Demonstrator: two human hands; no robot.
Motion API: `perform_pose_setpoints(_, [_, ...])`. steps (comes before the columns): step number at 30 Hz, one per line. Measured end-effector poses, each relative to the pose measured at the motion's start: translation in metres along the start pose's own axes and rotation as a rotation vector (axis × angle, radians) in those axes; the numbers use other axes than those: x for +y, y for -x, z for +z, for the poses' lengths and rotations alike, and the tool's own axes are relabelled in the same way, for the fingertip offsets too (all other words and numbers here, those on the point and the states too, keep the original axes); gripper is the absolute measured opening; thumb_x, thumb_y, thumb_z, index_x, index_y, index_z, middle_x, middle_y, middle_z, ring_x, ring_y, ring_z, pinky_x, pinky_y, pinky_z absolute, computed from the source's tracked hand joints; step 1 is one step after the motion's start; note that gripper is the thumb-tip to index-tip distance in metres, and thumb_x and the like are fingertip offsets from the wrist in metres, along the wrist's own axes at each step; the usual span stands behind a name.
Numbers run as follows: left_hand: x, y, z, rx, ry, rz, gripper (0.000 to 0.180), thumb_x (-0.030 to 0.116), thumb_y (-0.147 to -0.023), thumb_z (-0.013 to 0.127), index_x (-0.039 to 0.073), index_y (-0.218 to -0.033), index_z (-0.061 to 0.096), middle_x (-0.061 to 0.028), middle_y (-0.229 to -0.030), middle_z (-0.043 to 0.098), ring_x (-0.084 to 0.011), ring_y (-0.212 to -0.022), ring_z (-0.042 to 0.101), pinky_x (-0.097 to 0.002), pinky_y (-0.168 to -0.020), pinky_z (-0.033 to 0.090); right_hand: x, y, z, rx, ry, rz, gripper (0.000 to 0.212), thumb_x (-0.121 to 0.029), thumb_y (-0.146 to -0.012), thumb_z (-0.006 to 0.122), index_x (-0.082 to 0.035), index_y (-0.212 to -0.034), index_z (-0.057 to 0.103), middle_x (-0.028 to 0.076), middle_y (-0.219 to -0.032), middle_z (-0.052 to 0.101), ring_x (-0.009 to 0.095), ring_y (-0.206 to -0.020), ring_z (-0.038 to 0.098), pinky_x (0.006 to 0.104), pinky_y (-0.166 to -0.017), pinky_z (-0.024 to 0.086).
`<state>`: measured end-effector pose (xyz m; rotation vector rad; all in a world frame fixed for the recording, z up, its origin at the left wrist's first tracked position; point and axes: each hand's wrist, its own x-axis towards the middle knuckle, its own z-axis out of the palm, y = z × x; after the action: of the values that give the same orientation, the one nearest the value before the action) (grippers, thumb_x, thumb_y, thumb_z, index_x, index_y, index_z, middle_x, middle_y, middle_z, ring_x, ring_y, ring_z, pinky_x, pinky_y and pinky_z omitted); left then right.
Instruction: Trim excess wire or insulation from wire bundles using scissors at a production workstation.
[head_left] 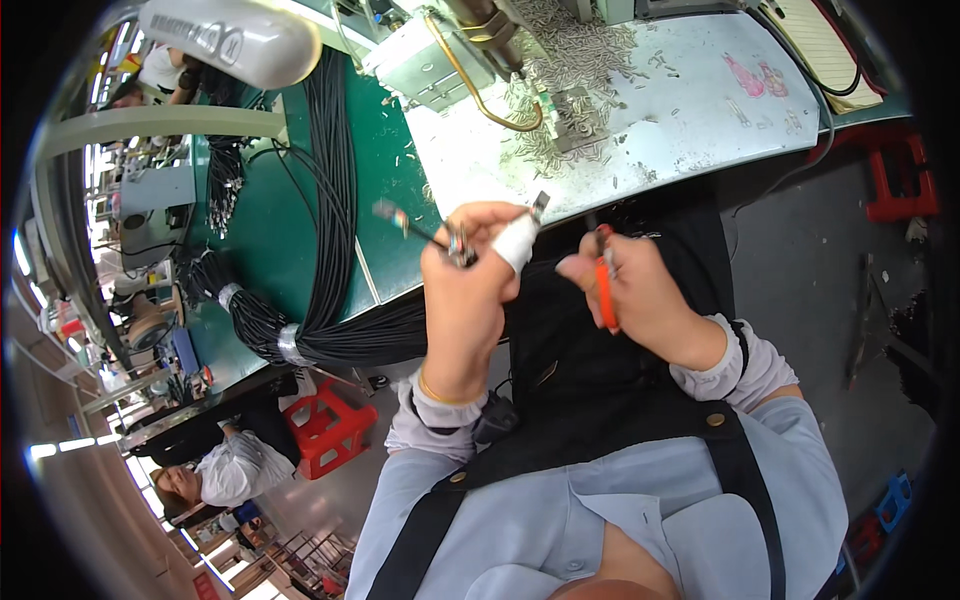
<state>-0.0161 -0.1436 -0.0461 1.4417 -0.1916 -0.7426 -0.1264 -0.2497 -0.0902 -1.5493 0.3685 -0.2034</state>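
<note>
My left hand [465, 290] is closed around a thin black cable [425, 236], whose blurred end with coloured bits sticks out to the left. A white wrap [515, 243] covers what looks like my left thumb. Just beyond its tip sits a small dark metallic piece [541, 201], perhaps a connector. To the right, level with it and a short gap away, my right hand [645, 300] grips a hand tool with orange handles [605, 290], likely pliers or cutters. Its dark tip points away from me and is blurred. Both hands are in the air in front of the bench's near edge.
Many small metal pieces [590, 60] lie around a bench machine [440, 65] on a white board [690, 135]. A thick bundle of black cables [325, 200] crosses the green bench [262, 230] and runs below my left arm. Red stools [325, 430] stand nearby; another person [240, 462] sits at lower left.
</note>
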Motion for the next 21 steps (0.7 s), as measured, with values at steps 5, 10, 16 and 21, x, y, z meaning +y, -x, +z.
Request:
perform_pose_setpoints(5, [0.003,-0.054,0.003,-0.195,0.355,-0.2,0.012,0.002,-0.079,0.056,0.001,-0.091,0.054,0.0039,-0.062,0.046,-0.0019,-0.044,0.031,-0.0166,-0.036,0.02,-0.011,-0.015,-0.017,0.213,-0.29,-0.022,0.024,-0.019,-0.087,0.051,-0.003,-0.07,0.047,0.004,-0.052,0.051,0.008,-0.041,0.048,0.0188,-0.038,0.034])
perform_pose_setpoints(10, [0.01,-0.077,0.008,-0.18,0.282,-0.202,0.013,0.004,-0.079,0.056,0.0,-0.092,0.053,0.0039,-0.06,0.041,-0.0021,-0.042,0.027,-0.0166,-0.035,0.018,-0.016,-0.054,-0.037,0.411,0.054,-0.197,0.022,-0.019,-0.087,0.051,-0.002,-0.073,0.048,0.002,-0.054,0.05,0.007,-0.04,0.045,0.0186,-0.038,0.034])
perform_pose_setpoints(16, [0.016,-0.086,0.005,-0.255,0.179,-0.23,0.012,0.003,-0.079,0.057,-0.001,-0.089,0.053,0.0021,-0.061,0.043,-0.0018,-0.042,0.028,-0.0165,-0.035,0.018,-0.031,-0.089,-0.041,0.2,-0.048,-0.004,0.02,-0.019,-0.086,0.052,-0.001,-0.077,0.049,0.0,-0.053,0.046,0.006,-0.039,0.042,0.0195,-0.038,0.035])
perform_pose_setpoints(21, [0.022,-0.089,0.003,-0.256,0.122,-0.259,0.011,0.003,-0.078,0.057,-0.001,-0.088,0.054,0.0011,-0.061,0.044,-0.0018,-0.042,0.03,-0.0166,-0.035,0.018,-0.03,-0.095,-0.043,0.159,-0.008,0.031,0.019,-0.018,-0.085,0.052,0.0,-0.082,0.051,-0.001,-0.053,0.044,0.006,-0.039,0.041,0.0209,-0.038,0.035])
